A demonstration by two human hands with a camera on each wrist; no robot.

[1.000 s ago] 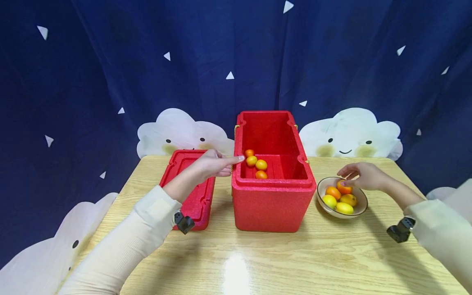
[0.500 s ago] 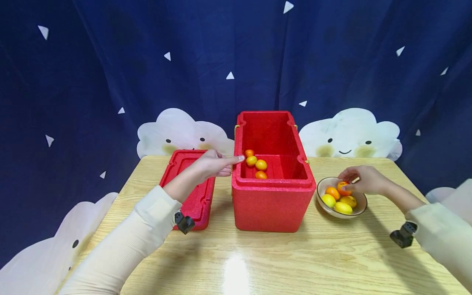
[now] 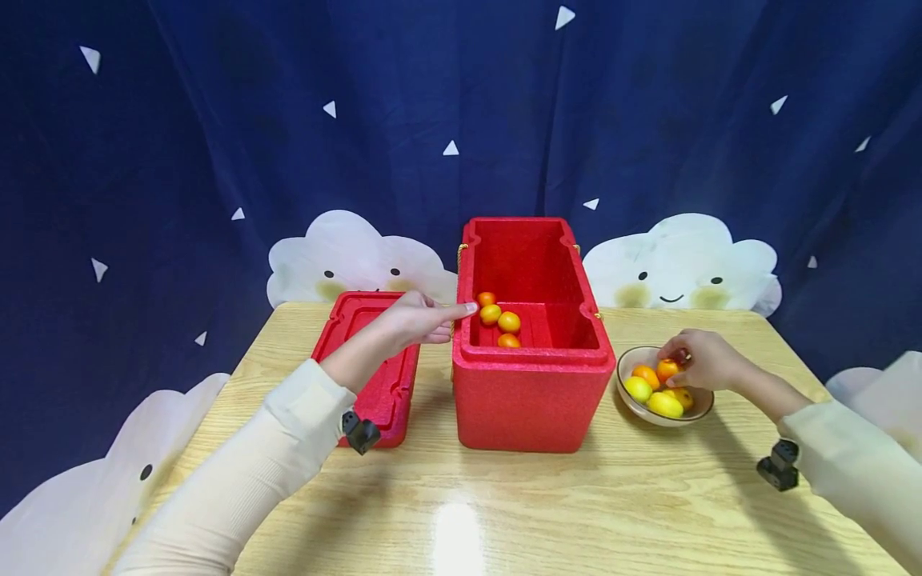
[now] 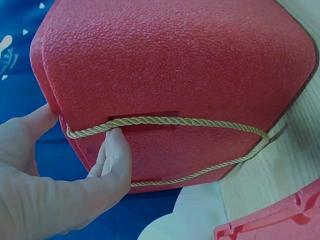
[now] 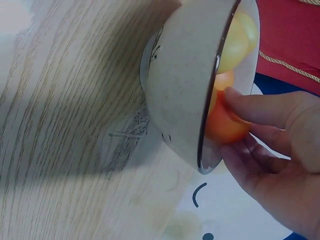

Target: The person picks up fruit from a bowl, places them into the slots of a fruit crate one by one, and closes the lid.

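Observation:
The red box [image 3: 519, 408] stands lidless at mid-table, with several orange and yellow fruits [image 3: 508, 322] on its floor at the near left. My left hand [image 3: 421, 318] grips its left wall, thumb over the rim and fingers outside; in the left wrist view the fingertips meet a twisted gold rope [image 4: 200, 121]. To the right is a cream bowl [image 3: 637, 412] with a brown rim, holding orange fruits and yellow lemons [image 3: 665, 405]. Reaching in from the right, my right hand [image 3: 709, 360] pinches an orange [image 5: 227, 122] between thumb and fingers at the bowl's far side.
The red lid [image 3: 370, 400] lies on the wooden table [image 3: 504, 512] left of the box, under my left forearm. A navy curtain [image 3: 360, 120] with white triangles hangs behind, and smiling white cloud shapes [image 3: 677, 248] line the table's back edge.
My right hand has lowered slightly into the bowl and closed its fingers round the orange. The left hand keeps its place on the box wall.

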